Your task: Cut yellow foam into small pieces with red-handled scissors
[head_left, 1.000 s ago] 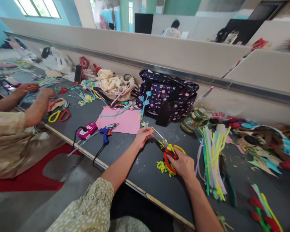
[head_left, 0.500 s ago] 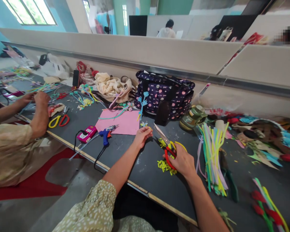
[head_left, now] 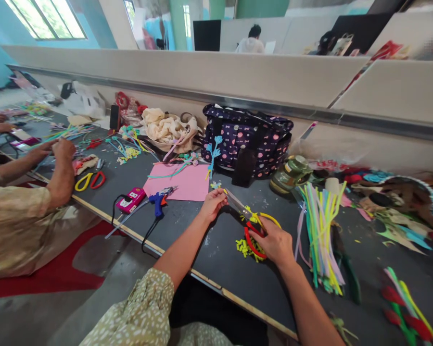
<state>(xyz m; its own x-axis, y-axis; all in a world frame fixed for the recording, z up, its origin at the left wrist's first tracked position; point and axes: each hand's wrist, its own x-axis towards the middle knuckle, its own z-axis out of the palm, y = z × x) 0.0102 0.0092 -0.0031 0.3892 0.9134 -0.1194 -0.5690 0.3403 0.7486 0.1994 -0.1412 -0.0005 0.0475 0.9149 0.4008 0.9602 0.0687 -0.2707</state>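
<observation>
The right hand [head_left: 274, 242] grips a pair of scissors [head_left: 250, 223] with red and yellow loop handles; the fingers are curled through and around the handles, and the blades point up and to the left toward the left hand [head_left: 212, 204]. The blades appear nearly closed, though the exact gap cannot be told. The left hand is closed in a pinch at the blade tips, thumb against fingertips, on a small yellow piece [head_left: 225, 192] that is too small to identify with certainty. Both hands work low over the dark grey table [head_left: 187, 226], near its front edge. Directly under the scissors lies a scatter of yellow-green cut pieces [head_left: 246, 249], resting on the table surface. Just to the right of the right hand lies a bundle of pastel pipe cleaners [head_left: 319, 226], fanned out lengthwise. Behind the left hand lies a pink paper sheet [head_left: 178, 182], with a blue glue gun [head_left: 159, 199] at its front left corner and a pink device with a black cord [head_left: 131, 200] beside that. A dark polka-dot bag [head_left: 247, 137] stands behind the sheet against the partition. At the far left, another person's arms [head_left: 57, 166] rest on the table near a second pair of scissors [head_left: 90, 180].
</observation>
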